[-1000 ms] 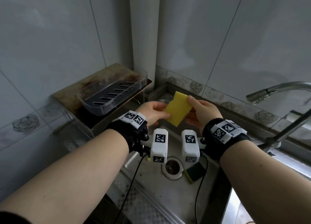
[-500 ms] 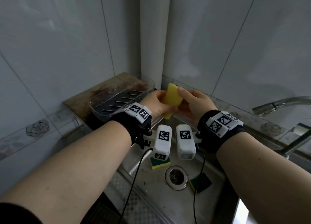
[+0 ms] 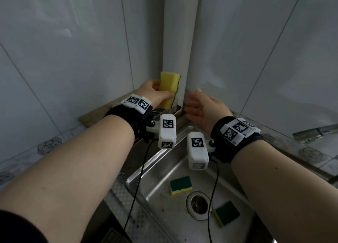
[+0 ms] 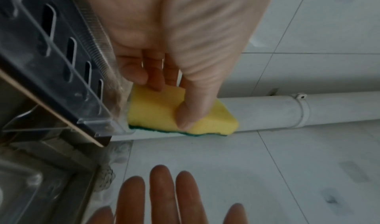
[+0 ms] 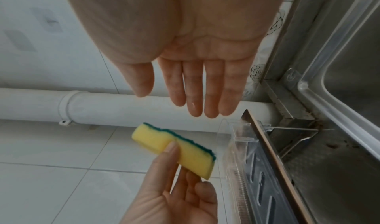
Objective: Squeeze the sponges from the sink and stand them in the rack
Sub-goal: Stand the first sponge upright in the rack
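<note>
Held sponge: we see a yellow sponge (image 3: 168, 90) with a green scouring face, standing upright on end at the right-hand end of the clear rack (image 3: 174, 106), just beside the white pipe (image 3: 178, 47) in the wall corner.
Left hand: our left hand (image 3: 152, 93) pinches that sponge, thumb (image 4: 193, 100) pressed on the yellow face and the fingers (image 4: 153, 74) behind it; the green face is turned toward the pipe.
Right hand: our right hand (image 3: 204, 108) hangs just right of the rack with fingers (image 5: 193, 87) straight and together, holding nothing and apart from the sponge.
Sink: in the steel sink (image 3: 150, 171) two more sponges lie flat, one (image 3: 181, 185) left of the drain (image 3: 198, 204), another (image 3: 226, 213) right of it.
</note>
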